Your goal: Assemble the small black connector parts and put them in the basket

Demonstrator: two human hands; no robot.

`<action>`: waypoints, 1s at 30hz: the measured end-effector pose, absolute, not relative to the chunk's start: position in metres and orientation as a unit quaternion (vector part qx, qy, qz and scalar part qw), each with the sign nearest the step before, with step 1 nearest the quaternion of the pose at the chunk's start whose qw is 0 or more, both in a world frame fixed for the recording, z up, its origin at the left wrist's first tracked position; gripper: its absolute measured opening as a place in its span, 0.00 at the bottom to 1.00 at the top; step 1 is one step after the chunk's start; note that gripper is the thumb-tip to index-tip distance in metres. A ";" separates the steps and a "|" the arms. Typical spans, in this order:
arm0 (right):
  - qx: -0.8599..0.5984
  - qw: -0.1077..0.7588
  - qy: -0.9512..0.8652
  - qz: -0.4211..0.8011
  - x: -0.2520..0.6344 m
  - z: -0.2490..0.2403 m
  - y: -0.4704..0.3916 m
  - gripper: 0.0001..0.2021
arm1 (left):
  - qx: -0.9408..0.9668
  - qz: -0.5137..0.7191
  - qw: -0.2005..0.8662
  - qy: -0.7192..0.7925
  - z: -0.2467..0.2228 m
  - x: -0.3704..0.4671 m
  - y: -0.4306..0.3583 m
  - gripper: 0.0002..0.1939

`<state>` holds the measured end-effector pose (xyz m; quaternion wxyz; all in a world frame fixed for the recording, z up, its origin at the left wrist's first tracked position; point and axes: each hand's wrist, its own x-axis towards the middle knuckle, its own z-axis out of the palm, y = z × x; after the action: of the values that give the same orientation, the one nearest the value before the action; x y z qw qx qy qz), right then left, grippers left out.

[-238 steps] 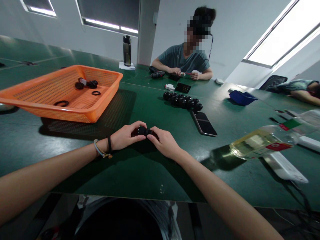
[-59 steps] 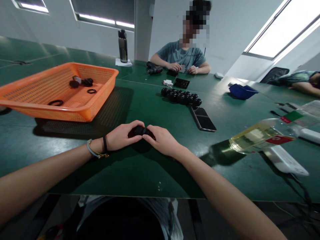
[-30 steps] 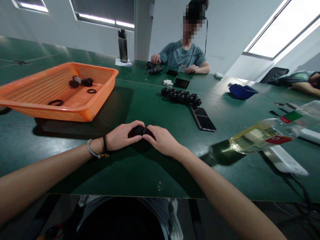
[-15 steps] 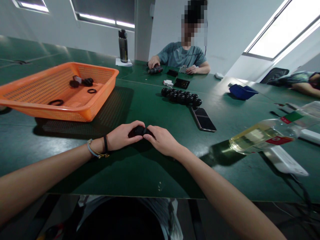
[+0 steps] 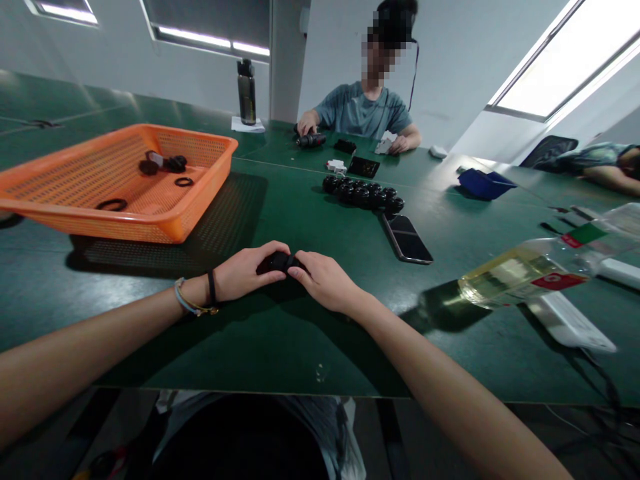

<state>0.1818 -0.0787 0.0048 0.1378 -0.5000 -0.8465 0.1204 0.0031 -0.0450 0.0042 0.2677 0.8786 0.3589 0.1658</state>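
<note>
Between my two hands, just above the green table (image 5: 320, 340), is a small black rounded part (image 5: 280, 261) whose exact kind I cannot make out. My left hand (image 5: 250, 268) is closed around its left end, thumb in front and fingers behind. On its right end, the fingertips of my right hand (image 5: 320, 277) pinch the same part. Fingers cover much of it. Beyond my hands lies a double row of shiny black round pieces (image 5: 363, 193), with a phone (image 5: 407, 238) touching its near end or close to it.
An orange basket (image 5: 180, 227) with a few black parts stands at left. To the right are a tilted bottle of yellowish liquid (image 5: 505, 273), a white power strip (image 5: 570, 320) and a blue tray (image 5: 485, 183). Across the table a person (image 5: 367, 110) handles a power drill (image 5: 311, 140).
My hands and the black part have stayed in place. Across the table, the person has raised a pale piece in one hand and shifted their head slightly.
</note>
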 end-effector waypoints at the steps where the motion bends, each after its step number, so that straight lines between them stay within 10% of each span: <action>1: -0.500 0.139 -0.846 0.123 0.182 0.005 -0.079 0.13 | 0.879 0.167 0.267 0.358 0.004 0.003 -0.045 0.18; 30: -0.476 0.149 -0.853 0.154 0.186 0.004 -0.077 0.11 | 0.879 0.182 0.268 0.350 0.002 0.002 -0.044 0.18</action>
<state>0.1864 -0.0772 0.0044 0.1487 -0.4759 -0.8531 0.1536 0.0023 -0.0440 0.0024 0.2684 0.8791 0.3495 0.1816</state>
